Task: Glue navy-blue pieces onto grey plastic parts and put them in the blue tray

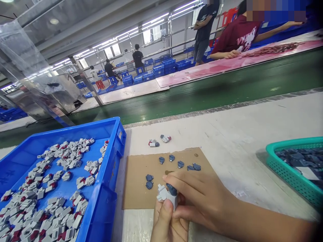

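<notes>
My left hand [169, 223] comes up from the bottom edge, its thumb and fingers closed round a white plastic part [165, 195] with blocky tabs. Coming from the right, my right hand [202, 195] pinches a small dark blue plastic piece [171, 189] against the top of that part. Whether the two are joined cannot be seen. Under and beyond the hands lies a brown cardboard sheet [141, 200]. Several loose dark blue pieces [180, 164] are spread over it. Two white parts with dark red and blue bits, one of them a small assembly [153, 143], lie behind the cardboard.
On the left a blue bin [101, 201] contains many white and dark red parts [50, 201]. A green basket [272, 158] of dark blue pieces stands at right. Beyond runs a green conveyor belt [202, 87]; across it a person in a maroon shirt [234, 37] sits at a pink surface.
</notes>
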Demonstrator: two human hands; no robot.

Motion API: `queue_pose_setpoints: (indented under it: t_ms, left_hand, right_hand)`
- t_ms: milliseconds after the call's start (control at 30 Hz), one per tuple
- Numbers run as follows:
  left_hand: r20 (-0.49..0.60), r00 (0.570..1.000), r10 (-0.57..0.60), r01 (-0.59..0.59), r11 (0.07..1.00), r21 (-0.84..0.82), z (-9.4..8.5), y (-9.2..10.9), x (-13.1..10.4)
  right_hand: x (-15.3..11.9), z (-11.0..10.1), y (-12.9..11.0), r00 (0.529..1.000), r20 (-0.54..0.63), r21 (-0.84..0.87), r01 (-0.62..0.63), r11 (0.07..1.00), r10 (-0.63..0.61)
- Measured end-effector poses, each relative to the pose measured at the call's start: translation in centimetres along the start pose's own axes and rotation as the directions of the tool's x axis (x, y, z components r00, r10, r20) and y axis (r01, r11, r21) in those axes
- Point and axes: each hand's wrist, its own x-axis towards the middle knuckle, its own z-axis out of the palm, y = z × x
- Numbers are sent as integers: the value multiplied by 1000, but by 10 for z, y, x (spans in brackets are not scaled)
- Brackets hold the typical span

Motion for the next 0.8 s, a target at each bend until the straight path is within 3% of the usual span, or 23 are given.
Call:
queue_pose_setpoints:
  t_ms: [133, 367, 467, 633, 800]
  left_hand:
    - [9, 1000, -9, 10, 999, -36, 0, 1, 0]
    - [-80, 996, -30, 36, 996, 78, -18, 4, 12]
    - [-59, 998, -22, 27, 995, 93, -24, 5, 11]
    - [91, 995, 43, -62, 974, 216, -19, 11, -6]
    - [147, 973, 177, -221, 898, 381, -8, 21, -21]
  right_hand:
    - [-1, 4, 1, 999, -26, -11, 28, 1000, -28]
    - [-14, 26, 13, 987, 137, 90, -92, 992, 79]
    - [-16, 28, 10, 975, 191, 91, -129, 987, 110]
    - [-7, 15, -3, 999, -27, 93, 49, 994, -46]
    - [6, 0, -5, 990, -36, 142, 139, 980, -135]
